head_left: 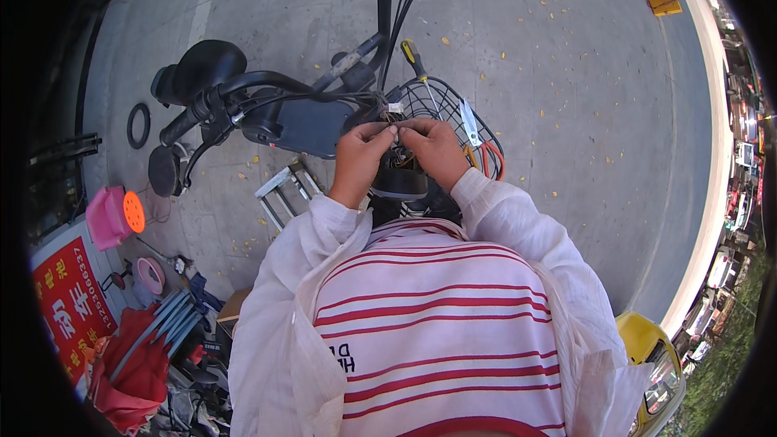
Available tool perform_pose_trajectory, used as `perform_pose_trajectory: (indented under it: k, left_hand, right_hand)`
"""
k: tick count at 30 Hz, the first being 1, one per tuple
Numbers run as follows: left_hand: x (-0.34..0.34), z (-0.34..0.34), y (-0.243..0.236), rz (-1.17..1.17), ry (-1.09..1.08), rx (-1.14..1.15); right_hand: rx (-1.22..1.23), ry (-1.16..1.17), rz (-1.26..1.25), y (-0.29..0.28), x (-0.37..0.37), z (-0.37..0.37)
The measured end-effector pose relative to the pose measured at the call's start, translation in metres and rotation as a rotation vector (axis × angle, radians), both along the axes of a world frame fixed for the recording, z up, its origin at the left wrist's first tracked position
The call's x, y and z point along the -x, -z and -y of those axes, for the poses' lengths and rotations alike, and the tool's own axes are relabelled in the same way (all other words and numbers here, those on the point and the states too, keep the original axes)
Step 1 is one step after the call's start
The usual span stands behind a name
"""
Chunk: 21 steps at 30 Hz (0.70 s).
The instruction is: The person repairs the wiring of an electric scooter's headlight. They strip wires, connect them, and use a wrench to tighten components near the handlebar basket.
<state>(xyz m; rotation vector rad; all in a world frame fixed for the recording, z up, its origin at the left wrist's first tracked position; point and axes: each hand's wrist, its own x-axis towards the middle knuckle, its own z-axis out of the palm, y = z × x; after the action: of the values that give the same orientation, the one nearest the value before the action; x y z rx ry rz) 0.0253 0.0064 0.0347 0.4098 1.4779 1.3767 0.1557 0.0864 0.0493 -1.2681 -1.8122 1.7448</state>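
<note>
My left hand (360,160) and my right hand (438,150) meet over the opened front of an electric scooter, thumbs and fingertips pinched close together. Between them they hold thin wires (394,120), though the exact strands are too small to make out. More loose wires (402,159) spill from the dark housing (400,184) just below. A white plug connector (395,108) sits just beyond my fingertips. The scooter's handlebar (267,79) stretches to the left, with cables running along it.
Right of my hands, a black wire basket (483,124) carries a yellow-handled screwdriver (413,57), scissors (469,123) and red-handled pliers (494,159). A metal stand (283,194) is at left. Further left are a pink stool (105,217) and a folded red umbrella (129,364).
</note>
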Motion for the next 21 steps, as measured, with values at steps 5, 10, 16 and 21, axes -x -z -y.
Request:
perform_pose_trajectory:
  k: [5,10,16,21]
  left_hand:
    - [-0.002,0.001,0.01,-0.169,-0.025,0.09]
    - [-0.004,-0.002,0.007,-0.263,-0.044,0.169]
    - [-0.009,-0.001,0.019,-0.323,-0.114,0.106]
    - [-0.01,0.001,0.01,-0.541,-0.051,0.147]
  right_hand:
    - [0.072,0.069,-0.036,0.013,0.006,-0.002]
    - [-0.027,0.087,0.036,0.017,0.013,-0.002]
    - [0.013,0.157,0.036,0.021,0.019,0.002]
    - [-0.112,0.158,0.18,0.014,0.022,0.004]
